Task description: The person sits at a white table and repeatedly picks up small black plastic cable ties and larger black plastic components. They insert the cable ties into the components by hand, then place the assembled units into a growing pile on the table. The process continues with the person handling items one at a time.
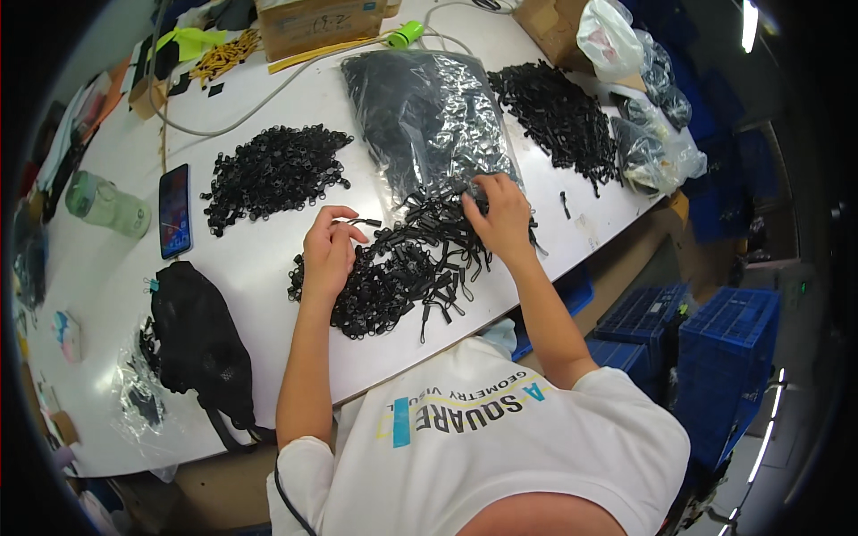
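Observation:
My left hand (331,252) is pinched at thumb and forefinger on a small black zipper pull (368,221), whose slim end sticks out to the right. Below its fingers spreads a heap of small black clips (375,290). Merging with that heap on the right is a pile of black zipper pulls with cord loops (444,221). My right hand (502,214) reaches over the far right side of this pile with bent fingers; dark pieces lie at its fingertips, and what they grip is not clear. A large clear plastic bag of black goods (420,112) lies just beyond.
Further black heaps lie at left (275,174) and far right (559,121). A phone (176,212), a green bottle (109,205) and a black bag (201,339) are on the left. A cardboard box (317,27) stands at the back. Blue crates (728,357) stand right of the table.

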A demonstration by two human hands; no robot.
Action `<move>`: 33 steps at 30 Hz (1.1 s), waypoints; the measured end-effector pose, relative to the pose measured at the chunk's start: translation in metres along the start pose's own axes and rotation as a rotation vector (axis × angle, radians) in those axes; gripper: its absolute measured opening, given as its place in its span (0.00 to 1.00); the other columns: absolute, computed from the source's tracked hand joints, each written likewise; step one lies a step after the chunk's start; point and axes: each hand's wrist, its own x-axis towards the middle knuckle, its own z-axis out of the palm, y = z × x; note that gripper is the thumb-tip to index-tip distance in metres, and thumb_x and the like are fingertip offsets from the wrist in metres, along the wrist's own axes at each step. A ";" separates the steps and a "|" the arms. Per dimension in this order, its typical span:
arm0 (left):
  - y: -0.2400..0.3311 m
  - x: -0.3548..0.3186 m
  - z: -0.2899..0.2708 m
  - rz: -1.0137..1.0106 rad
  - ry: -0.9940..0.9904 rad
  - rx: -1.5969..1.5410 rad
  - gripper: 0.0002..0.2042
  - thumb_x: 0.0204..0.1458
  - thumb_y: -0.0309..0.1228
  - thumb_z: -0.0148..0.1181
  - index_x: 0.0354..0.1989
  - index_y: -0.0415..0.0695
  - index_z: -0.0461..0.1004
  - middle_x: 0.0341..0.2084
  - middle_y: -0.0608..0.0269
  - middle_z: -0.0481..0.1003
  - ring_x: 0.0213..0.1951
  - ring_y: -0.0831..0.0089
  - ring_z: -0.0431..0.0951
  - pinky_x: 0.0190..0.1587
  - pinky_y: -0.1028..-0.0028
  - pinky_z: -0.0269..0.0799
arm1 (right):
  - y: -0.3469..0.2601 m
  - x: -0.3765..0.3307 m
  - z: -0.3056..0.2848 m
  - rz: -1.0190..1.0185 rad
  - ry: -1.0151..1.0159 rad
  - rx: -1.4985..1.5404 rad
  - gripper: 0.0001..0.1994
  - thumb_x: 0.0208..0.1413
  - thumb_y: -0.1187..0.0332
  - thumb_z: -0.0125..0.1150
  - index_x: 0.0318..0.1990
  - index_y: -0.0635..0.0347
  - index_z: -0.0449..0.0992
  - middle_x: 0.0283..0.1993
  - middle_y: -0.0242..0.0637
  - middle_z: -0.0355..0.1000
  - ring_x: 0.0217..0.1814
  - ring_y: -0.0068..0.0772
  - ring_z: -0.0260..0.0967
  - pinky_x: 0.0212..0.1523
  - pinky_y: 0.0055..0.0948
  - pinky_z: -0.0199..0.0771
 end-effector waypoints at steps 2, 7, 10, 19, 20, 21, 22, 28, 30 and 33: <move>-0.011 0.005 -0.003 0.101 -0.010 0.265 0.09 0.55 0.22 0.41 0.41 0.38 0.67 0.24 0.62 0.73 0.19 0.83 0.63 0.24 0.80 0.61 | 0.008 -0.013 0.006 -0.093 0.005 -0.164 0.21 0.47 0.58 0.61 0.47 0.60 0.71 0.47 0.46 0.66 0.49 0.43 0.62 0.46 0.39 0.60; -0.011 0.003 -0.005 0.197 -0.130 0.164 0.17 0.47 0.18 0.40 0.47 0.38 0.66 0.33 0.63 0.67 0.23 0.86 0.61 0.23 0.85 0.57 | 0.006 -0.029 0.034 -0.134 0.011 -0.173 0.23 0.46 0.59 0.62 0.49 0.61 0.69 0.47 0.44 0.64 0.51 0.44 0.58 0.48 0.41 0.56; -0.012 0.003 -0.003 0.183 -0.182 0.132 0.18 0.51 0.18 0.40 0.52 0.38 0.65 0.32 0.63 0.69 0.22 0.86 0.61 0.23 0.85 0.59 | 0.015 -0.030 0.038 -0.125 -0.006 -0.081 0.17 0.48 0.64 0.61 0.44 0.62 0.71 0.41 0.42 0.66 0.45 0.44 0.60 0.43 0.39 0.58; -0.009 0.004 -0.013 0.101 -0.117 0.090 0.11 0.56 0.22 0.47 0.46 0.36 0.70 0.19 0.63 0.73 0.14 0.87 0.60 0.17 0.84 0.55 | 0.021 -0.023 0.035 -0.042 0.066 0.086 0.07 0.52 0.70 0.55 0.26 0.62 0.67 0.24 0.43 0.66 0.29 0.46 0.61 0.30 0.40 0.59; -0.010 0.004 -0.015 0.087 -0.103 0.093 0.10 0.56 0.23 0.47 0.45 0.36 0.70 0.19 0.64 0.73 0.14 0.87 0.59 0.17 0.85 0.54 | 0.020 -0.021 0.033 -0.021 0.081 0.092 0.08 0.53 0.69 0.55 0.26 0.62 0.67 0.25 0.43 0.66 0.29 0.46 0.62 0.30 0.39 0.59; -0.009 0.004 -0.017 0.072 -0.092 0.096 0.09 0.57 0.23 0.48 0.44 0.36 0.70 0.18 0.64 0.72 0.14 0.87 0.59 0.17 0.85 0.53 | 0.017 -0.017 0.031 -0.040 0.136 0.091 0.10 0.53 0.69 0.54 0.22 0.62 0.66 0.22 0.44 0.65 0.26 0.48 0.62 0.28 0.40 0.59; -0.006 0.010 -0.017 0.071 -0.093 0.106 0.09 0.57 0.24 0.48 0.43 0.36 0.70 0.18 0.64 0.72 0.14 0.88 0.59 0.16 0.85 0.52 | 0.014 -0.011 0.025 0.001 0.078 0.166 0.11 0.53 0.69 0.54 0.22 0.62 0.66 0.20 0.44 0.65 0.25 0.48 0.62 0.28 0.41 0.58; -0.008 0.002 -0.024 0.119 0.111 0.225 0.05 0.52 0.18 0.53 0.32 0.38 0.64 0.19 0.64 0.70 0.20 0.81 0.69 0.22 0.82 0.62 | 0.011 0.004 0.016 0.096 -0.134 0.495 0.17 0.53 0.61 0.55 0.20 0.65 0.66 0.18 0.48 0.61 0.21 0.51 0.60 0.25 0.42 0.57; -0.007 0.003 -0.020 0.146 0.089 0.211 0.02 0.51 0.19 0.55 0.29 0.36 0.68 0.19 0.65 0.71 0.20 0.83 0.69 0.22 0.82 0.63 | 0.023 0.004 0.017 -0.040 -0.091 0.449 0.17 0.53 0.60 0.55 0.21 0.66 0.66 0.21 0.50 0.63 0.25 0.51 0.62 0.28 0.43 0.59; -0.002 0.004 -0.013 0.191 0.109 0.446 0.04 0.50 0.24 0.58 0.29 0.36 0.73 0.13 0.67 0.70 0.15 0.84 0.66 0.18 0.82 0.58 | 0.029 0.007 0.008 -0.117 -0.142 0.442 0.17 0.54 0.61 0.53 0.21 0.64 0.66 0.20 0.48 0.63 0.27 0.52 0.63 0.30 0.45 0.60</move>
